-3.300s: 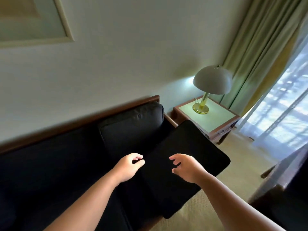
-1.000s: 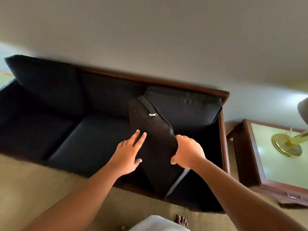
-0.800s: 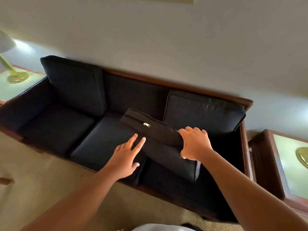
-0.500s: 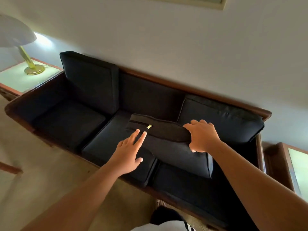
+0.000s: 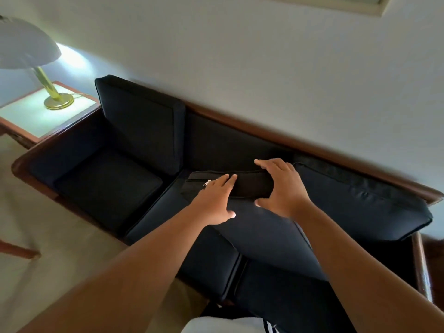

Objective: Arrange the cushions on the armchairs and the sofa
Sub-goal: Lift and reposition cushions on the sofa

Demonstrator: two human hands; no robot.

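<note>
Nothing readable here, 0 text or logos. The zipper pull [image 5: 207, 183] on the cushion [image 5: 264, 234], right by the fingertips of the left hand [image 5: 213, 203], is too small to show any marking.

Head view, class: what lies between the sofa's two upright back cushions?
Head view: the bare sofa back lies between them; before it a loose cushion, gripped by the right hand, touched by the left hand.
</note>
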